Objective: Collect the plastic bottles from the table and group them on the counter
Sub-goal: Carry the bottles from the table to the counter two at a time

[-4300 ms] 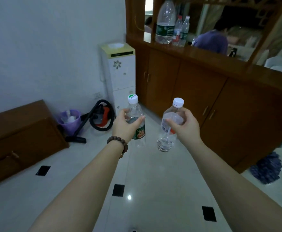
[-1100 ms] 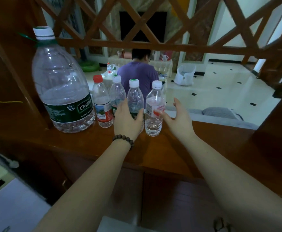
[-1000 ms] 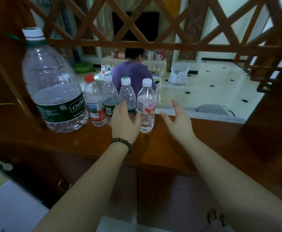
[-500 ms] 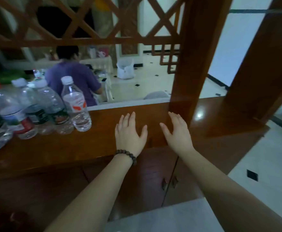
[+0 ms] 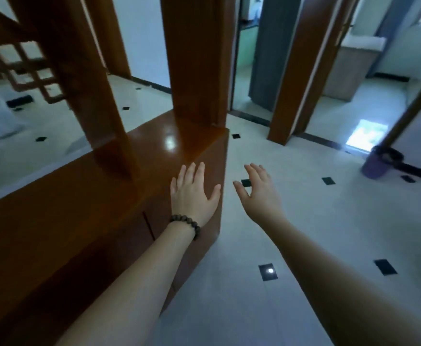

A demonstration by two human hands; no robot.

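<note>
Head view is showing both hands empty and reaching forward, with no bottle anywhere in sight. The left hand (image 5: pixel 194 193), with a bead bracelet (image 5: pixel 185 224) at the wrist, is hovering with fingers straight and spread in front of the end of the wooden counter (image 5: pixel 79 203); whether it is touching the wood I cannot tell. The right hand (image 5: pixel 259 191) is hanging over the pale tiled floor (image 5: pixel 304 221), fingers relaxed and slightly bent, thumb out, holding nothing. Two thick wooden posts (image 5: pixel 194 56) are rising from the counter top, with lattice work showing at the upper left.

Since the counter is running off to the left edge of the picture and only its bare right end is showing, any bottles grouped on it are lying out of view. The table is not showing either, so I cannot say which way the remaining bottles lie, nor how they are standing. Judging from the open floor ahead and the doorways (image 5: pixel 244 66) beyond, the person is probably heading round the counter end, and the right hand is nearer that open side. A purple bucket (image 5: pixel 381 163) with a long handle is standing on the floor at the far right, well apart from both hands
</note>
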